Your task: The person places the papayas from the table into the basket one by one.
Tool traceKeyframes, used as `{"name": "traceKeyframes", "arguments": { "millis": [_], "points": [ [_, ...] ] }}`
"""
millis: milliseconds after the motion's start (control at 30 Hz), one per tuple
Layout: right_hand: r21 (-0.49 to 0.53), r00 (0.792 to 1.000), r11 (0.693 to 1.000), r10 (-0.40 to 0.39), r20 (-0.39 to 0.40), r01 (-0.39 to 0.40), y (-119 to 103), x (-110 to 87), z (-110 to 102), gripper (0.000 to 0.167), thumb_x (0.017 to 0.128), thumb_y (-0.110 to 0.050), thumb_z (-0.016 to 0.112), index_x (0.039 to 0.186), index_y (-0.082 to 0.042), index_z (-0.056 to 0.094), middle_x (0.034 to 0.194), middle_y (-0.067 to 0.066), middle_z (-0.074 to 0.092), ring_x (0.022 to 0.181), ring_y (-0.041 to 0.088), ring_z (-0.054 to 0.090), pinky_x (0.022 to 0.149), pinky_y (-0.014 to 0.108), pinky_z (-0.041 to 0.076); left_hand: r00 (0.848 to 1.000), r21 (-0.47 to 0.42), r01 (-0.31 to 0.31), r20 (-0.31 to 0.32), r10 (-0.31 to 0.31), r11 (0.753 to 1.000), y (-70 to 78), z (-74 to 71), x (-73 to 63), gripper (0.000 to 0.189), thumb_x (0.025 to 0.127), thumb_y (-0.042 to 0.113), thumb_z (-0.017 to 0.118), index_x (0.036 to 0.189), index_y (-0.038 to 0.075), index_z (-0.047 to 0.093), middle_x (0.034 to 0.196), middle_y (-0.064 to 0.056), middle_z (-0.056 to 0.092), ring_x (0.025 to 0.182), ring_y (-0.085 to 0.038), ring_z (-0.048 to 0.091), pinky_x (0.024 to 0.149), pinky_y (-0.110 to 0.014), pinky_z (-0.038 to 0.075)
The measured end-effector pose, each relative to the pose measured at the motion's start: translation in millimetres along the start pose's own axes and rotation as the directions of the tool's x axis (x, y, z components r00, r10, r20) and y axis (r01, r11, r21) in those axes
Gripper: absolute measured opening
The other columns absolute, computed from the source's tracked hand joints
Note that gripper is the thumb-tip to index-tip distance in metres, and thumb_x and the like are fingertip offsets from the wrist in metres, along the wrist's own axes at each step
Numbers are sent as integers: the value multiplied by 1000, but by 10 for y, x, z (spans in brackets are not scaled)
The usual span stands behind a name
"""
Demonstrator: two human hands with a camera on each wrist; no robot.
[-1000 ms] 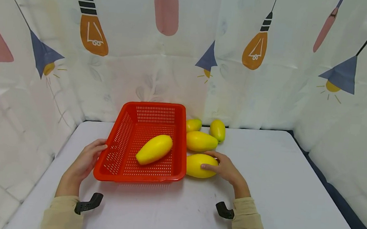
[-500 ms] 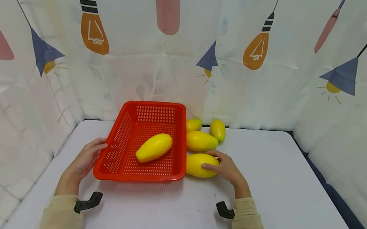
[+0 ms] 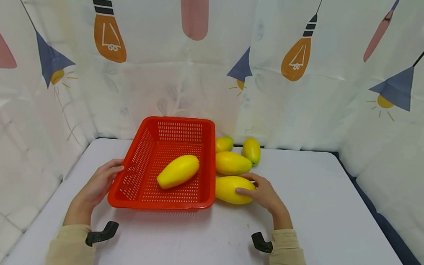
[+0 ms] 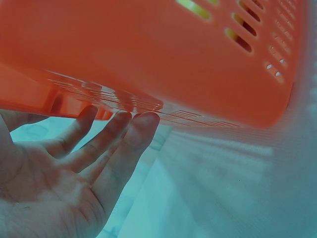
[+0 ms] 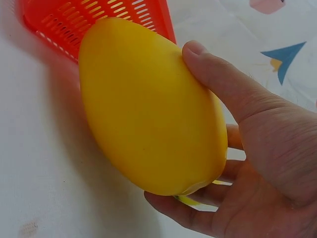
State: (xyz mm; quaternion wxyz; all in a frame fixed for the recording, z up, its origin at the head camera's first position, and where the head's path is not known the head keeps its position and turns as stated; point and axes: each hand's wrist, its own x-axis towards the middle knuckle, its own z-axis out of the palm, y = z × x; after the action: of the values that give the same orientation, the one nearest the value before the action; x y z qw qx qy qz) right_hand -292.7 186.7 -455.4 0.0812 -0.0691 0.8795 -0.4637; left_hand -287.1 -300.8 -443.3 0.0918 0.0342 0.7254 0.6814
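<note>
A red slotted plastic basket (image 3: pixel 160 207) stands at the left middle of the table in the head view, with one yellow papaya (image 3: pixel 178 171) inside. My left hand (image 3: pixel 97 185) touches its left side near the rim. In the left wrist view the left hand's extended fingers (image 4: pixel 141 130) reach along the basket's underside (image 4: pixel 173 116). At the basket's right side, my right hand (image 3: pixel 265 195) grips another yellow papaya (image 3: pixel 231 189) by its right end. The right wrist view shows the thumb (image 5: pixel 213 67) on one side of this papaya (image 5: pixel 148 109) and the fingers round the other.
Beyond the gripped papaya lie several more yellow fruits: a long one (image 3: pixel 232 163), a small one (image 3: pixel 224 144) partly behind the basket rim, and an upright-looking one (image 3: pixel 251 150). A white table (image 3: pixel 322 209) bears everything. Patterned cloth (image 3: pixel 200 89) hangs behind and at the sides.
Over the last half second my right hand and its papaya have shifted slightly to the right and away from me. The left hand and the basket keep their places.
</note>
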Motion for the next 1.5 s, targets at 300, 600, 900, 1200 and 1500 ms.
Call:
{"name": "traceKeyframes", "arguments": {
  "millis": [300, 600, 900, 1200, 1500],
  "points": [
    [4, 999, 1000, 30, -16, -29, 13, -12, -40, 61, 77, -51, 76, 129, -25, 58, 140, 2, 53, 124, 27, 47, 108, 51, 38, 1000, -13, -8, 9, 8, 1000, -16, -13, 13, 30, 103, 33, 43, 128, 18, 49, 111, 12, 60, 97, -2, 61, 83, -20, 53],
    [12, 999, 999, 34, -31, -33, 23, -28, -96, 63, 78, -52, 74, 131, -24, 56, 143, 3, 51, 125, 29, 46, 106, 52, 39, 1000, -8, -4, 7, 5, 1000, -26, -16, 22, 31, 102, 35, 44, 128, 18, 49, 112, 11, 59, 98, -3, 60, 83, -20, 52],
    [31, 999, 1000, 1, -47, 0, 1, -65, -158, 62, 79, -50, 74, 132, -22, 56, 140, 4, 53, 127, 29, 45, 109, 54, 35, 1000, -9, -9, 7, 9, 1000, -28, -15, 16, 30, 103, 34, 43, 127, 18, 49, 112, 12, 60, 97, -2, 61, 82, -20, 53],
    [33, 998, 999, -40, -57, 42, -21, -87, -199, 58, 82, -48, 73, 131, -22, 56, 137, 3, 55, 123, 26, 47, 109, 51, 35, 999, -24, -35, 16, 35, 999, -36, -13, 33, 30, 104, 31, 41, 127, 14, 49, 108, 11, 62, 94, -4, 63, 80, -21, 52],
    [21, 997, 999, -31, -71, 33, -60, -116, -232, 62, 81, -49, 73, 133, -20, 55, 139, 5, 53, 124, 28, 47, 107, 52, 38, 999, -19, -31, 15, 31, 999, -41, -10, 22, 30, 103, 32, 42, 127, 16, 49, 109, 11, 61, 95, -3, 62, 81, -20, 52]
  ]
}}
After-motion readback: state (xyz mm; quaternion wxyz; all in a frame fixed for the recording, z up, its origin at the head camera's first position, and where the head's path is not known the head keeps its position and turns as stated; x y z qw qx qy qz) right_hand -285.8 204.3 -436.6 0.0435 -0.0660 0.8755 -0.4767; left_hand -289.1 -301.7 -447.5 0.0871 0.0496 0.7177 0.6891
